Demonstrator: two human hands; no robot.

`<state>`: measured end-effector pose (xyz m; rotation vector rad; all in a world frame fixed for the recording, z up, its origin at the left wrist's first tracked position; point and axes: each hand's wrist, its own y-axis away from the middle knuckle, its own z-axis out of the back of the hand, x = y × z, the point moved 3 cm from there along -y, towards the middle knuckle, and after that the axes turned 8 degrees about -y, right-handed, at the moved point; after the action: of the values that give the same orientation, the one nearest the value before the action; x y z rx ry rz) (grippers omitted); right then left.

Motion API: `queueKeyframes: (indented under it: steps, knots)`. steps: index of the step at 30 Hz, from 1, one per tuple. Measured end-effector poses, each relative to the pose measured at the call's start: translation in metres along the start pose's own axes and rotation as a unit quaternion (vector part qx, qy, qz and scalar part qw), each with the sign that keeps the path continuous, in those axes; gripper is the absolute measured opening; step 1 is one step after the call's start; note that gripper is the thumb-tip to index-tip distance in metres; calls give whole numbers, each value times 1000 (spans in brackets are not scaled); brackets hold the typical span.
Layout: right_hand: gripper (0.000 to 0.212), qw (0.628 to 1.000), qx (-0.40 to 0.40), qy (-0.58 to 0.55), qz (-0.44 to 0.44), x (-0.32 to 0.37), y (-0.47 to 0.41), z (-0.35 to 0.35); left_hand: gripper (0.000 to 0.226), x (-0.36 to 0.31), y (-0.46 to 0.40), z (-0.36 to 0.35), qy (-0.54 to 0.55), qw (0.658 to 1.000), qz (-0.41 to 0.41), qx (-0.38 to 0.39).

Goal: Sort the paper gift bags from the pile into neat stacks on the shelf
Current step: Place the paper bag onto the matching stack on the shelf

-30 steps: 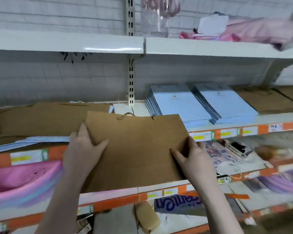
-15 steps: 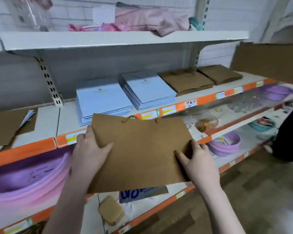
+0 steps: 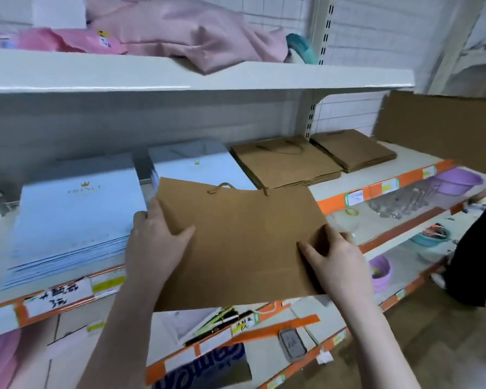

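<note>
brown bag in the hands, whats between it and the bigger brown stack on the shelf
In the head view, the held brown bag is separated from the bigger brown stack only by a corner of the right-hand white bag stack and a strip of bare shelf.

Pink fabric lies on the top shelf, purple basins and a teal bowl sit on the lower shelves at right, and a handwritten label fronts the orange shelf edge.

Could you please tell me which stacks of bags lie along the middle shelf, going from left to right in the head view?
Left blue stack → second blue stack → large brown stack → small brown stack.
</note>
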<state>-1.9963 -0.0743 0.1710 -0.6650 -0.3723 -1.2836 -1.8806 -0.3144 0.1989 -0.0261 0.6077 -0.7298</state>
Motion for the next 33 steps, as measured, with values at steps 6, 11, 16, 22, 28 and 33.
queueKeyframes:
  steps: [6, 11, 16, 22, 28, 33]
  knots:
    - [58, 1000, 11, -10, 1, -36, -89, 1, 78, -67, -43, -45, -23, 1000, -5, -9]
    - [59, 999, 24, -25, 28, -84, -172, 11, 79, -134, -64, -99, -18, 999, 24, -17]
    - [59, 996, 48, -33, 62, -150, -266, 39, 79, -223, -69, -165, -9, 998, 64, -25]
    - [51, 993, 76, -38, 84, -215, -364, 71, 85, -325, -83, -223, -20, 996, 86, -22]
    - [53, 994, 76, -35, 74, -254, -444, 77, 85, -392, -120, -269, -22, 997, 77, -12]
    - [65, 995, 73, -41, 57, -276, -511, 70, 84, -431, -158, -305, -24, 998, 53, -17]
